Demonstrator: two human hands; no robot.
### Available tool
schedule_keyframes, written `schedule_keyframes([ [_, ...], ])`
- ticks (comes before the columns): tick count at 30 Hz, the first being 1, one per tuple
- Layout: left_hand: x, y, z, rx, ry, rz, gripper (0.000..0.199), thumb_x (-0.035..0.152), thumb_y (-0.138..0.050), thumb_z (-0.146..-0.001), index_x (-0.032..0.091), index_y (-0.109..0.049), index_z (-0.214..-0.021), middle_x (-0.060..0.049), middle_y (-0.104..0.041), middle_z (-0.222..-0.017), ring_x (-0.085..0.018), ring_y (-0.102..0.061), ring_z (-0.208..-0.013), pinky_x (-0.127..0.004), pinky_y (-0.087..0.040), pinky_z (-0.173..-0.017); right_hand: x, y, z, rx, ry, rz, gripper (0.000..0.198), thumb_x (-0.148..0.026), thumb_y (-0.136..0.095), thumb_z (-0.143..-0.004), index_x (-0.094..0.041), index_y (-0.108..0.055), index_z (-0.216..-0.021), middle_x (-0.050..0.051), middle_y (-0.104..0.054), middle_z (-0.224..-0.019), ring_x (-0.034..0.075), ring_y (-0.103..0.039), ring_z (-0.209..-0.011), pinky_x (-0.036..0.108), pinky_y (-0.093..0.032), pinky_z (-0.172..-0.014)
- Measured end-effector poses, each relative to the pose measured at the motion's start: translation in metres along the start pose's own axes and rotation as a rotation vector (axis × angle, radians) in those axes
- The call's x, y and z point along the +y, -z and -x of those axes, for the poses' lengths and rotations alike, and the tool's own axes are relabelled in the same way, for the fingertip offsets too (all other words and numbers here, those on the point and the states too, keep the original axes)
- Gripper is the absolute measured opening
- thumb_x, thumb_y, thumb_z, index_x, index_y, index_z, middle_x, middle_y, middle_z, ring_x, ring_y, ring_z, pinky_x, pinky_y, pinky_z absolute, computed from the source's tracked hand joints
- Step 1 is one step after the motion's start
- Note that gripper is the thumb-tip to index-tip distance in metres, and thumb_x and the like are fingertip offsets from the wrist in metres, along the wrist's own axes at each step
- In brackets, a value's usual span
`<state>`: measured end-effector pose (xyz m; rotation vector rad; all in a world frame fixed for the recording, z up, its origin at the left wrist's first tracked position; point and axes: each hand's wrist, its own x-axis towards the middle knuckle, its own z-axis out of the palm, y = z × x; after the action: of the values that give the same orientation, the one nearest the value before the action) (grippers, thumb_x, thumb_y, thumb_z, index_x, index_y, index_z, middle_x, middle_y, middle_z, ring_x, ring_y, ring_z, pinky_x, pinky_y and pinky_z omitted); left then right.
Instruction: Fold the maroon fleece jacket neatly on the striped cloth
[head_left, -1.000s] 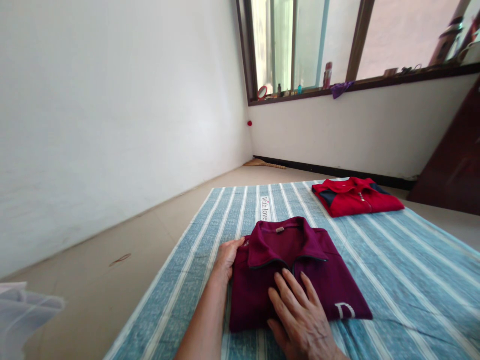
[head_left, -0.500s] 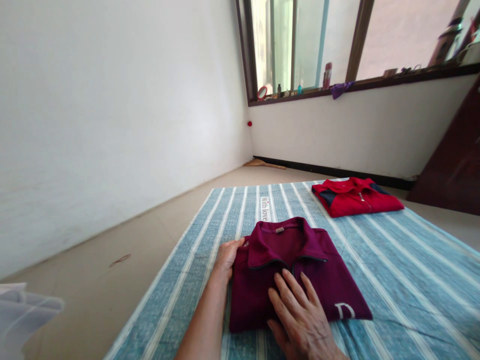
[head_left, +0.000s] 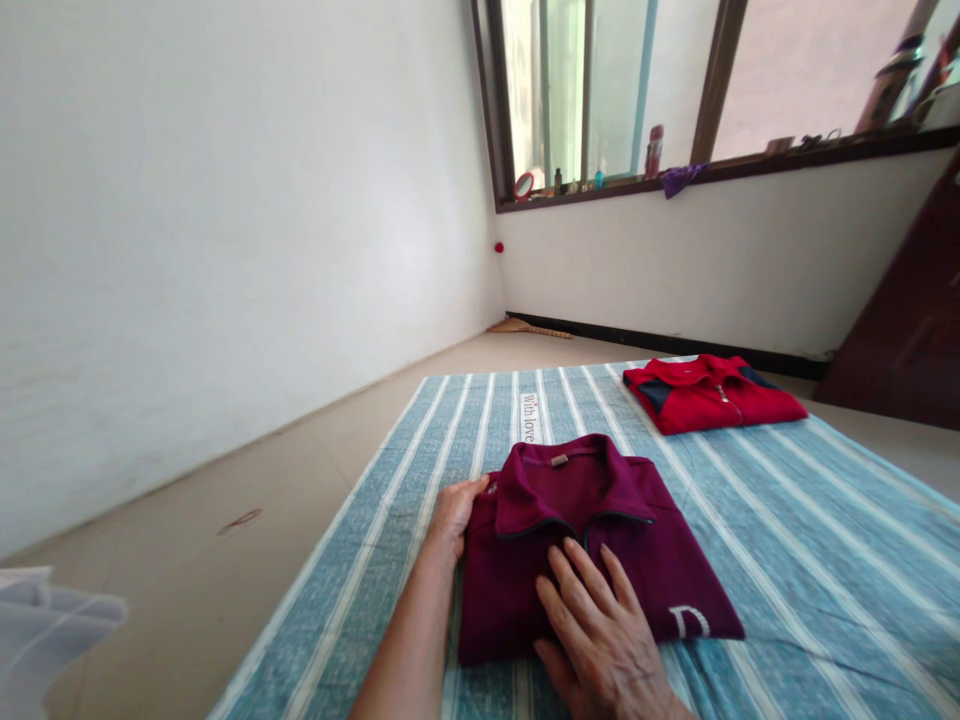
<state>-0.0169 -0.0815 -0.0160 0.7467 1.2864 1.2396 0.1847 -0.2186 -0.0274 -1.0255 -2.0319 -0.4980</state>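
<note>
A folded maroon top [head_left: 517, 590] with a turned-down collar, a neck zip and a white letter on its front lies in front of me. My left hand [head_left: 454, 515] grips its left edge near the shoulder, thumb on top and the other fingers hidden by the cloth. On the front of the top, just below the collar opening, my right hand [head_left: 600, 630] rests flat with its fingers spread. Under the top is a blue and white striped sheet [head_left: 390, 520] printed with "With love".
A folded red jacket [head_left: 750, 400] with dark shoulders lies at the far right of the sheet. White fabric [head_left: 56, 630] shows at the lower left. Behind are a broom [head_left: 525, 326] on the floor and a windowsill [head_left: 600, 192] with bottles and a purple cloth [head_left: 682, 178].
</note>
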Motion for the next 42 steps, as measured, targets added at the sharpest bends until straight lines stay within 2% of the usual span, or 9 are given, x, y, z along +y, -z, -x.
schedule_keyframes([
  [17,-0.0024,0.0018,-0.003,0.01,-0.004,-0.023,0.027,0.033,-0.08,-0.054,0.014,-0.067,-0.068,-0.004,-0.07,-0.063,-0.018,-0.063,-0.055,-0.028,-0.047,-0.057,-0.0002,-0.0008,0.0011,-0.002,0.0,-0.001,0.028,-0.031,-0.049,-0.089,-0.02,-0.063,-0.111,0.006,-0.062,-0.122,0.025,-0.048,-0.122,0.046,-0.016,-0.113],
  [33,0.002,-0.003,0.0016,0.013,0.008,0.008,0.019,0.026,-0.078,-0.058,0.013,-0.068,-0.067,-0.005,-0.071,-0.063,-0.019,-0.064,-0.053,-0.027,-0.048,-0.053,-0.0008,0.0009,-0.0002,-0.004,-0.013,-0.017,0.029,-0.033,-0.05,-0.09,-0.02,-0.063,-0.112,0.007,-0.063,-0.121,0.026,-0.049,-0.122,0.048,-0.017,-0.113],
  [38,0.0046,-0.0059,0.0047,0.0,0.009,0.019,0.02,0.027,-0.078,-0.057,0.013,-0.068,-0.067,-0.005,-0.071,-0.063,-0.019,-0.064,-0.052,-0.028,-0.048,-0.055,0.0002,0.0018,-0.0005,-0.01,-0.007,-0.018,0.029,-0.034,-0.05,-0.09,-0.02,-0.063,-0.111,0.006,-0.063,-0.122,0.026,-0.049,-0.121,0.046,-0.014,-0.114],
  [42,0.0063,-0.0071,0.0067,0.011,0.015,0.027,0.023,0.026,-0.08,-0.055,0.011,-0.068,-0.068,-0.005,-0.071,-0.062,-0.018,-0.064,-0.053,-0.027,-0.048,-0.055,0.0001,0.0009,0.0004,0.002,-0.007,-0.022,0.03,-0.035,-0.051,-0.089,-0.02,-0.062,-0.112,0.007,-0.062,-0.122,0.026,-0.049,-0.121,0.048,-0.017,-0.113],
])
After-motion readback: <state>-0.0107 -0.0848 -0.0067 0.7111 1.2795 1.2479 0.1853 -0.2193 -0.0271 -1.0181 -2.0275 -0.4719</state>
